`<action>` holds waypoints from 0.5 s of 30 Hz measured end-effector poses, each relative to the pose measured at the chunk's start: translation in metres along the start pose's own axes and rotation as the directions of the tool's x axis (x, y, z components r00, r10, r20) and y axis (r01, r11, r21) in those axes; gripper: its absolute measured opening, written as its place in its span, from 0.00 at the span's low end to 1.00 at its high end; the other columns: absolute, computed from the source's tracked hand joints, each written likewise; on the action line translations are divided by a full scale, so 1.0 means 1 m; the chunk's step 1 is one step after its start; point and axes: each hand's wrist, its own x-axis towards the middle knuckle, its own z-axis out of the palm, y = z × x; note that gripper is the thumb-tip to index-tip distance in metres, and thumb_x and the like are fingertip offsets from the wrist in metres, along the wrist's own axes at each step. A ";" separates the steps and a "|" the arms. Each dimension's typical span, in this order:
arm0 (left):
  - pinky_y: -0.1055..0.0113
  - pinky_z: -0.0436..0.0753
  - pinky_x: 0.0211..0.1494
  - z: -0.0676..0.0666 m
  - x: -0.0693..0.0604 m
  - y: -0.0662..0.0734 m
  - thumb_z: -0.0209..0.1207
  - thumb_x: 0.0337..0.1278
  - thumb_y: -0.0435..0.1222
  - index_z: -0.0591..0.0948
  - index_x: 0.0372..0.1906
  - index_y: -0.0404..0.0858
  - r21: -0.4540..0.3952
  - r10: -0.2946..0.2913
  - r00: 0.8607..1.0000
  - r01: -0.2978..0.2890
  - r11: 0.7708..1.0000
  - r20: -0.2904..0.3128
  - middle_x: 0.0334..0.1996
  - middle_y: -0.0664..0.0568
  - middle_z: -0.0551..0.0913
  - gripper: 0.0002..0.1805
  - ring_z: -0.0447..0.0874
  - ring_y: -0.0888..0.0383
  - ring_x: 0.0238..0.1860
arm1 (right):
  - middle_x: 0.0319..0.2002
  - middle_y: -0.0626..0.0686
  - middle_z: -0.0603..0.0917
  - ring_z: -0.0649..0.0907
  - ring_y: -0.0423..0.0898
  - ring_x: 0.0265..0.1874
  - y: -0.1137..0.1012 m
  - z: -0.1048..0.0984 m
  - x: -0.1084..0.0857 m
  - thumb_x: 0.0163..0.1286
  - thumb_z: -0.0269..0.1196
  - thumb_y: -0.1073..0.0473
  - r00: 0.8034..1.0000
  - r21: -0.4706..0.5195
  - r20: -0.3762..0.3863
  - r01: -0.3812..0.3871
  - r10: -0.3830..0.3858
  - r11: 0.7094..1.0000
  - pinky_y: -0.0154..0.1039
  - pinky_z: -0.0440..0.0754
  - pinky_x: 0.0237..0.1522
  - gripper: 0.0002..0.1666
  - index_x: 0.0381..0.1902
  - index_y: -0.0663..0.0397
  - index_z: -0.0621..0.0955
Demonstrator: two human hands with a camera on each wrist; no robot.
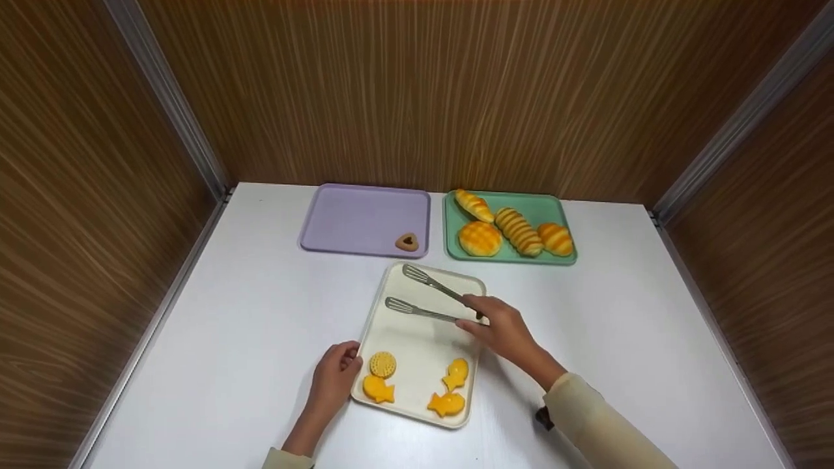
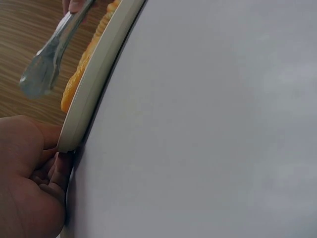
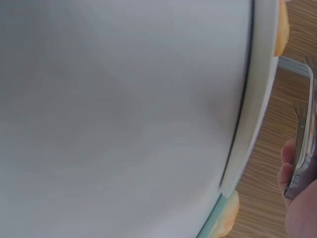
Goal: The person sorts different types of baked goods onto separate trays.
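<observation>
Grip of the right hand: we see the right hand (image 1: pixel 505 329) holding grey metal tongs with slotted heads (image 1: pixel 449 294); their two arms stand apart, above the upper half of a rectangular cream tray (image 1: pixel 417 345).
Grip of the left hand: the left hand (image 1: pixel 335 372) has its fingers curled at the left edge of the cream tray, and it holds this edge.
Left wrist view: here we see what the head view does not give, the outer wall of the cream tray from low down, fingers against it, and the tongs raised higher than its rim.
Right wrist view: it shows us fingers around the tongs from the side, and only a corner of the green tray.
Head view: in this one alone we see every tray whole.
Trays: we count three; the cream one lies in front, a purple rectangular one (image 1: pixel 358 218) behind to the left, a green rectangular one (image 1: pixel 544 208) behind to the right.
Yellow pieces: four, on the near half of the cream tray; one round dimpled piece (image 1: pixel 382 365) and three fish-shaped pieces (image 1: pixel 448 404).
Brown heart-shaped cookie (image 1: pixel 401 244): one, in the near right corner of the purple tray.
Golden bread rolls (image 1: pixel 518 232): four, all on the green tray.
</observation>
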 end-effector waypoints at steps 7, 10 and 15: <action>0.68 0.79 0.47 0.001 0.000 0.000 0.59 0.67 0.32 0.81 0.56 0.35 -0.002 -0.003 1.000 0.003 1.000 0.010 0.43 0.50 0.81 0.15 0.76 0.59 0.42 | 0.46 0.50 0.88 0.84 0.44 0.36 -0.002 -0.009 -0.027 0.60 0.74 0.49 0.993 -0.006 -0.034 0.113 -0.113 0.994 0.39 0.83 0.37 0.28 0.57 0.53 0.84; 0.68 0.78 0.47 0.000 0.001 0.000 0.59 0.67 0.32 0.81 0.56 0.35 -0.007 -0.004 1.000 0.004 1.000 0.011 0.43 0.51 0.81 0.15 0.75 0.60 0.41 | 0.46 0.49 0.88 0.83 0.43 0.36 -0.003 -0.012 -0.035 0.59 0.75 0.50 0.987 -0.013 -0.055 0.148 -0.148 0.989 0.38 0.82 0.36 0.28 0.56 0.53 0.84; 0.68 0.78 0.47 -0.001 0.002 0.000 0.59 0.67 0.32 0.81 0.56 0.34 -0.005 -0.009 1.000 0.009 1.000 0.008 0.43 0.50 0.81 0.15 0.75 0.60 0.41 | 0.47 0.49 0.88 0.83 0.42 0.36 -0.006 -0.015 -0.046 0.61 0.73 0.48 0.993 0.006 -0.013 0.119 -0.119 0.993 0.38 0.82 0.36 0.28 0.58 0.50 0.84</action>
